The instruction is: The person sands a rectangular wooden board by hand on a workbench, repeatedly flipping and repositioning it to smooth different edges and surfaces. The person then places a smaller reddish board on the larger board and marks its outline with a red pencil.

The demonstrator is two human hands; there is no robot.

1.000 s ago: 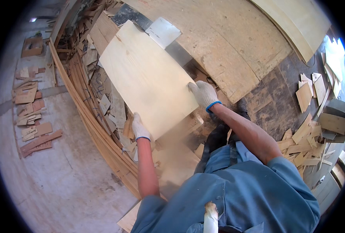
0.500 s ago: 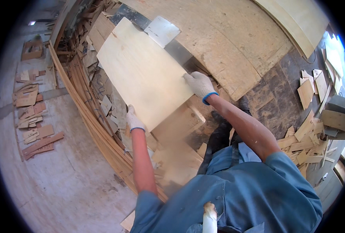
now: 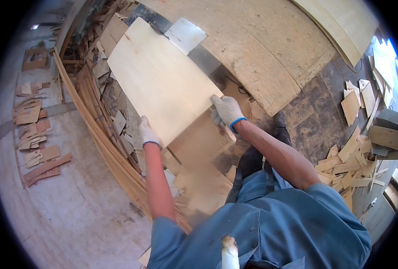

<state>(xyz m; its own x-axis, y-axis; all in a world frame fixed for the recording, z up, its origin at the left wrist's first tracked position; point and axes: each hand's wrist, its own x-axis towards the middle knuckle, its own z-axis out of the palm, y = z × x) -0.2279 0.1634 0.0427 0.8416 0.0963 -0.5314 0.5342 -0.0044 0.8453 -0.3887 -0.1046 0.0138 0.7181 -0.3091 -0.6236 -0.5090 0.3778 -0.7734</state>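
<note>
A pale plywood panel [image 3: 158,80] slants across the upper middle, its far end close to a small whitish metal plate [image 3: 185,35]. My left hand [image 3: 150,133], in a white knit glove, grips the panel's near left corner. At the near right corner, my right hand [image 3: 228,111] in a similar glove with a blue cuff is closed on the panel edge, thumb on top. The fingers under the panel are partly hidden. Beneath the panel's near end lies a brown board [image 3: 199,134], blurred toward the bottom.
A broad worn wooden worktop [image 3: 261,49] spans the upper right. Long thin wood strips [image 3: 95,121] run along the left. Wood offcuts heap on the right floor [image 3: 349,166], with more scraps [image 3: 28,112] at far left. My boots stand below the worktop's corner.
The panel has shifted slightly up and to the left, away from me, with both hands on it. More of the right hand's fingers show below the panel's edge.
</note>
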